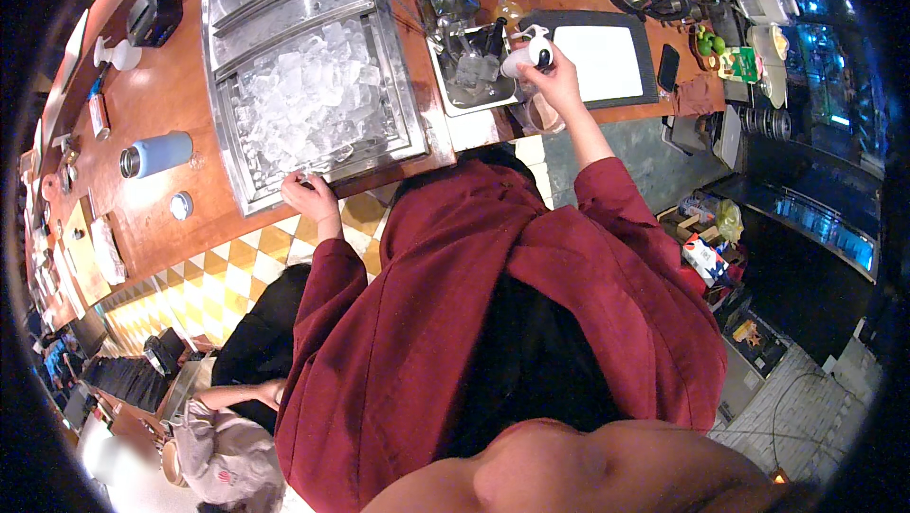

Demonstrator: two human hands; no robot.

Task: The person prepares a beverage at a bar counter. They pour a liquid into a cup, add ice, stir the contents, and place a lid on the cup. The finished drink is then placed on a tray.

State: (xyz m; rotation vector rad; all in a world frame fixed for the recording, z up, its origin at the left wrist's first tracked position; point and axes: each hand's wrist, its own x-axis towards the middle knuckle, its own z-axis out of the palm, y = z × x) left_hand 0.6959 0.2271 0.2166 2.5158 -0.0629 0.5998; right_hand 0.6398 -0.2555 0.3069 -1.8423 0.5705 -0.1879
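A steel ice bin filled with clear ice cubes is set in the wooden counter on the left. My left hand rests at its near rim, fingers curled over the edge. Off to the right, my right hand is closed around a small white device with a spout-like top and a round dark spot. What kind of device it is does not show clearly. Below that hand stands a glass, partly covered by it. Beside it is a white-edged tray with dark tools in it.
A blue tumbler lies on the counter with its cap nearby. Right of the tray are a dark mat with a white sheet and a phone. Bottles line the back. Another person is at lower left.
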